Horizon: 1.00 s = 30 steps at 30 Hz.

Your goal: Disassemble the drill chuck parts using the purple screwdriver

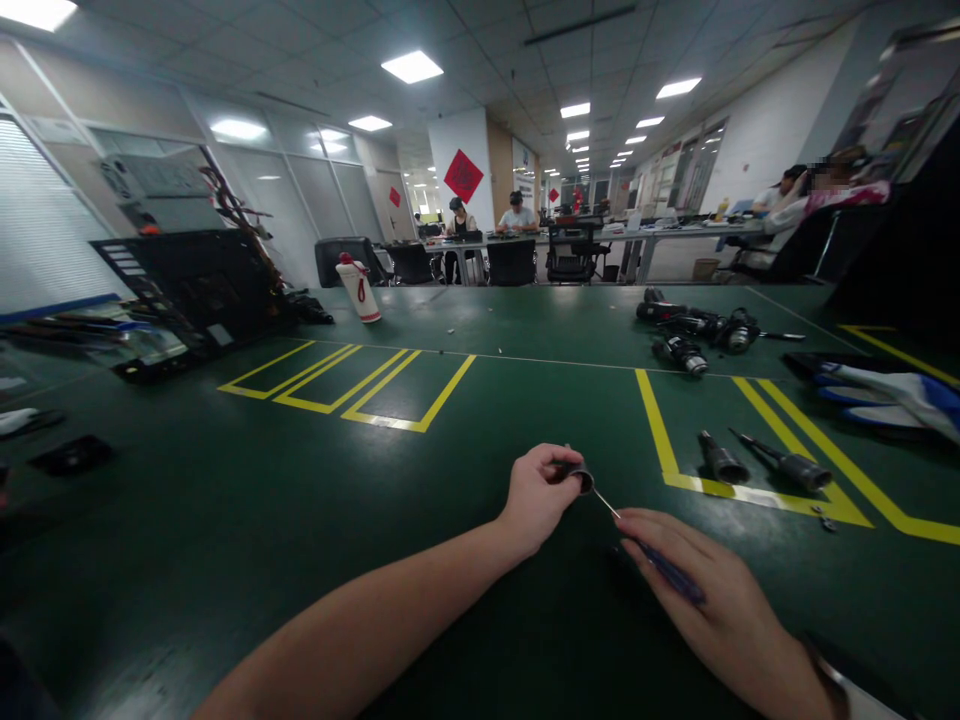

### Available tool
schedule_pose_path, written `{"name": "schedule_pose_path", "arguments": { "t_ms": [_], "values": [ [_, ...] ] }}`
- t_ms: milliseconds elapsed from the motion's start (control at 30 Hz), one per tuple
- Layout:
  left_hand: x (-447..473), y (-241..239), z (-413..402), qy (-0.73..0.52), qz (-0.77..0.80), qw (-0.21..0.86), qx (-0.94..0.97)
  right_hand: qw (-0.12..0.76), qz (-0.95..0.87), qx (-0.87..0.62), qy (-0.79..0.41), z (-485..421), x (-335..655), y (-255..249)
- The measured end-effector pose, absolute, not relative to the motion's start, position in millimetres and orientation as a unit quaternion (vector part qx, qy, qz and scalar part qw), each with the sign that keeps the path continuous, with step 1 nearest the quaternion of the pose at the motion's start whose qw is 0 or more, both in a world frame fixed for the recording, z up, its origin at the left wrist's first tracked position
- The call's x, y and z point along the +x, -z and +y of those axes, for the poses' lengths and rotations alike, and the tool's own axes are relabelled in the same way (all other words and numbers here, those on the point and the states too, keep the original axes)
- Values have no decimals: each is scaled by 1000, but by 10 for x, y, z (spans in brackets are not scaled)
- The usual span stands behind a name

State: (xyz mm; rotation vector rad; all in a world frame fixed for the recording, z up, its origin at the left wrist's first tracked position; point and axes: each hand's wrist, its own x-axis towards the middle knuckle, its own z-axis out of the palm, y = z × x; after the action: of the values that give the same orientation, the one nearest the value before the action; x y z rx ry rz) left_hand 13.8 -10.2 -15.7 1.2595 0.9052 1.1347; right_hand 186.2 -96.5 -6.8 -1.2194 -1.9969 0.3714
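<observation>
My left hand (541,497) pinches a small dark cylindrical metal part (582,480) over the green table (315,540); its round open end faces toward my right hand. In my right hand (697,590) lies a screwdriver (671,575) with a dark purple handle. Its thin shaft points up and left, the tip at the opening of the metal part. Whether the tip touches anything inside is hidden. To the right, two similar dark cylindrical parts with narrow stems, one nearer (724,460) and one farther right (802,468), lie by the yellow tape.
Small metal bits (823,518) lie right of my right hand. Farther back are several black tool parts (697,330) and blue-white gloves (892,390). A white bottle (358,288) stands at the back left, near a black equipment frame (202,290). People sit at far desks.
</observation>
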Motion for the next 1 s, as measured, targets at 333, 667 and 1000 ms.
{"name": "schedule_pose_path", "arguments": {
  "t_ms": [333,667,1000],
  "values": [
    [141,67,-113,-456,428,607,490,489,-643,-528,-263,-891,1956,38],
    [148,-61,-128,-470,432,634,436,506,-520,-562,-398,-765,2004,200],
    [120,4,-101,-460,423,642,444,414,-611,-593,-322,-807,1951,-9]
  ]
}}
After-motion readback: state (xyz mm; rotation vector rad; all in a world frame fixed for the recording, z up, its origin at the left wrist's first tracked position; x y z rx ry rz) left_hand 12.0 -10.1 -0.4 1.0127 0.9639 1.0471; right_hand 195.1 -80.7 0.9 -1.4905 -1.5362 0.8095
